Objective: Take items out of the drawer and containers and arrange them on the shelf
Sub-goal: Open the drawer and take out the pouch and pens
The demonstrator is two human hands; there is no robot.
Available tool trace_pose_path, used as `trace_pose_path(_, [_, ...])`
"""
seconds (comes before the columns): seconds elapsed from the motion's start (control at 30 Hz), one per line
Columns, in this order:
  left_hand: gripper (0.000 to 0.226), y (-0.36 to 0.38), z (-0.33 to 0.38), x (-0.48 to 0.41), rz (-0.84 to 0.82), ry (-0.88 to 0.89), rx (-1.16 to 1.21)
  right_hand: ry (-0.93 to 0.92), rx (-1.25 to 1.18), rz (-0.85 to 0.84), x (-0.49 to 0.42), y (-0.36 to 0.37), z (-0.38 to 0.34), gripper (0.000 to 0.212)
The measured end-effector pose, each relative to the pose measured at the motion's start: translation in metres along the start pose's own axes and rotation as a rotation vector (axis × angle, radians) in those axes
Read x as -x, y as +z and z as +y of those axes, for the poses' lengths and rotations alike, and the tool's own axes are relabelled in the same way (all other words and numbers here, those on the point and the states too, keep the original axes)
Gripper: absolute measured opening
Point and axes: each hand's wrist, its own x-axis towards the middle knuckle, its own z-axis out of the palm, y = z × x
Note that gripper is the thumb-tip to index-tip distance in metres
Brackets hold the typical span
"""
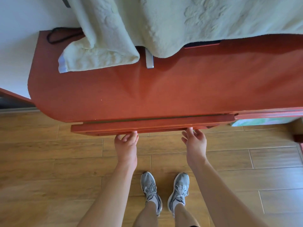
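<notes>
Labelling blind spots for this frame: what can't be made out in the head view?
Head view only:
- Contents of the drawer: barely open, the desk top covers its inside.
- Grip of left hand and right hand: fingertips hidden under the drawer front.
- The grey metal piece and the red-edged dark object: mostly covered by the pale blanket.
- The colourful box at right: mostly hidden beneath the desk top.

A blanket [180, 22] covers the desktop's [164, 89] back, a cable [60, 34] at its rear left corner. The drawer [147, 126] juts out below the front edge, left hand [126, 145] and right hand [195, 141] at its lip.
</notes>
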Motion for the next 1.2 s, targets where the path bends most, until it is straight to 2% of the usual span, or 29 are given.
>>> trace_pose_path(0.23, [0.071, -0.035, -0.025, 0.03, 0.008, -0.003, 0.041, 0.007, -0.019, 0.005, 0.033, -0.031, 0.025, 0.037])
trace_pose_path(0.4, [0.07, -0.063, -0.042, 0.059, 0.016, -0.013, 0.033, 0.033, -0.016, 0.001, 0.058, -0.056, 0.049, 0.045])
trace_pose_path(0.63, [0.075, -0.09, -0.058, 0.092, 0.032, -0.034, -0.008, 0.058, 0.005, -0.011, 0.086, -0.085, 0.071, 0.045])
trace_pose_path(0.8, [0.082, -0.099, -0.062, 0.093, 0.014, -0.031, -0.1, 0.057, 0.052, -0.032, 0.09, -0.093, 0.078, 0.054])
trace_pose_path(0.9, [0.088, -0.103, -0.06, 0.1, 0.01, -0.006, -0.312, 0.045, 0.135, -0.048, 0.093, -0.097, 0.08, 0.055])
trace_pose_path(0.97, [0.085, -0.107, -0.058, 0.108, 0.028, 0.053, -0.54, 0.001, 0.287, -0.051, 0.097, -0.098, 0.079, 0.057])
trace_pose_path(1.1, [0.076, -0.126, -0.055, 0.121, 0.012, 0.311, -1.061, -0.283, 0.806, -0.103, 0.111, -0.107, 0.077, 0.06])
trace_pose_path(1.2, [0.07, -0.137, -0.048, 0.131, -0.03, 0.439, -1.256, -0.489, 1.114, -0.147, 0.123, -0.117, 0.073, 0.064])
